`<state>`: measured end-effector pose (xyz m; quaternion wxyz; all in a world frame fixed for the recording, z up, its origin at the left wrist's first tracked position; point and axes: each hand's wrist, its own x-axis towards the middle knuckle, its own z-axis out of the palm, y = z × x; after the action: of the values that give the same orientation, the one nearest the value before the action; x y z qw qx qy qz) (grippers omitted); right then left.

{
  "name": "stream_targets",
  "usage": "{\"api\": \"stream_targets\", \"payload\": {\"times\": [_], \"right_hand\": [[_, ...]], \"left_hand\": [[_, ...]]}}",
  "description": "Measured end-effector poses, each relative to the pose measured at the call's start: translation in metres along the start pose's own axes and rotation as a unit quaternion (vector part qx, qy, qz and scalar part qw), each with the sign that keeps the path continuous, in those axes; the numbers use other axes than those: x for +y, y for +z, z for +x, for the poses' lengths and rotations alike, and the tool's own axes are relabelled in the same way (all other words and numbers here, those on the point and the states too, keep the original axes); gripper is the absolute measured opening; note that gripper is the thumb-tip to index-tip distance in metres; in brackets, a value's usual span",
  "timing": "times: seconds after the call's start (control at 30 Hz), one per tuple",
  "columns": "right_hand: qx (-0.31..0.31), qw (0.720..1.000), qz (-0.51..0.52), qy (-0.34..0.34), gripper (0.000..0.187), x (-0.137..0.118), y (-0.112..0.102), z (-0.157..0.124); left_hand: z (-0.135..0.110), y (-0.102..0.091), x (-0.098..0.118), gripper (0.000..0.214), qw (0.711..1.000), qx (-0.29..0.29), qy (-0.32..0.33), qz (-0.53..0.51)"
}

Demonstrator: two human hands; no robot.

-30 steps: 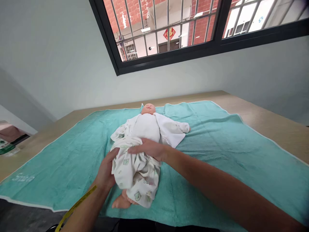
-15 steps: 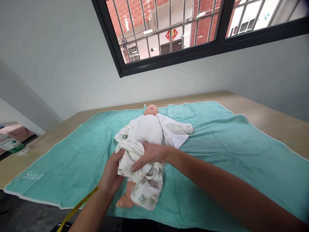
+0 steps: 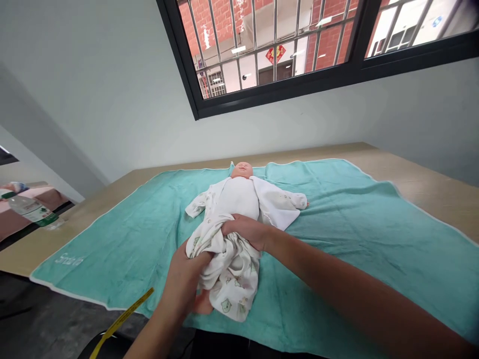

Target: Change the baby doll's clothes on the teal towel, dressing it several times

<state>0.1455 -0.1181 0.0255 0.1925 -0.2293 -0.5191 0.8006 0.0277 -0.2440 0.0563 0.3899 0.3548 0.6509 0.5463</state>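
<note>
Under the doll (image 3: pixel 237 197), a wooden table (image 3: pixel 426 187) bears a turquoise towel (image 3: pixel 130 239). Across the doll's legs bunches a patterned white garment (image 3: pixel 234 279). Just below the doll's belly, the right hand (image 3: pixel 250 232) grasps it; nearer the doll's foot (image 3: pixel 203 303), the left hand's (image 3: pixel 183 273) fingers grip another fold.

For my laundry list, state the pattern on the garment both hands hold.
White garment with small greenish animal prints, shown in the head view.

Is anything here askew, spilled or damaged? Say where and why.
Nothing looks spilled or damaged. Untidy: the doll wears its jacket open, flared at picture right; below, the cloth is bunched in left hand and right hand.
</note>
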Motion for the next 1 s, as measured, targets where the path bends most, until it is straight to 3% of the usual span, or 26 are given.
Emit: {"api": "stream_targets", "payload": {"times": [0.2,0.33,0.43,0.53,0.63,0.7,0.8,0.87,1.0], "right_hand": [[-0.024,0.993,-0.108,-0.028,0.022,-0.003,0.011,-0.001],[-0.046,0.987,-0.145,-0.053,0.025,-0.004,0.014,-0.004],[-0.072,0.98,-0.178,-0.053,0.029,-0.007,0.011,-0.007],[-0.092,0.959,-0.26,-0.064,0.032,-0.01,0.01,-0.009],[-0.121,0.913,-0.382,-0.076,0.035,-0.014,0.016,-0.013],[-0.152,0.882,-0.44,-0.067,0.036,-0.017,0.023,-0.015],[-0.186,0.843,-0.5,-0.069,0.038,-0.016,0.033,-0.014],[-0.169,0.816,-0.544,-0.102,0.032,-0.011,0.037,-0.012],[-0.11,0.763,-0.622,-0.14,0.024,0.003,0.042,-0.007]], "left_hand": [[-0.018,0.002,-0.002,0.055,0.987,0.036,-0.101,-0.122],[-0.018,-0.005,-0.011,0.034,0.965,0.029,-0.086,-0.245],[-0.018,-0.013,-0.019,0.019,0.963,-0.034,-0.064,-0.26],[-0.025,-0.02,-0.024,0.029,0.981,-0.049,-0.037,-0.184],[-0.035,-0.023,-0.028,0.049,0.995,0.029,-0.04,-0.081],[-0.043,-0.022,-0.031,0.047,0.995,0.089,-0.049,-0.011],[-0.053,-0.019,-0.035,0.033,0.981,0.152,-0.055,0.11],[-0.056,-0.019,-0.038,0.029,0.962,0.171,-0.05,0.207],[-0.057,-0.028,-0.045,0.017,0.921,0.126,0.033,0.368]]}}
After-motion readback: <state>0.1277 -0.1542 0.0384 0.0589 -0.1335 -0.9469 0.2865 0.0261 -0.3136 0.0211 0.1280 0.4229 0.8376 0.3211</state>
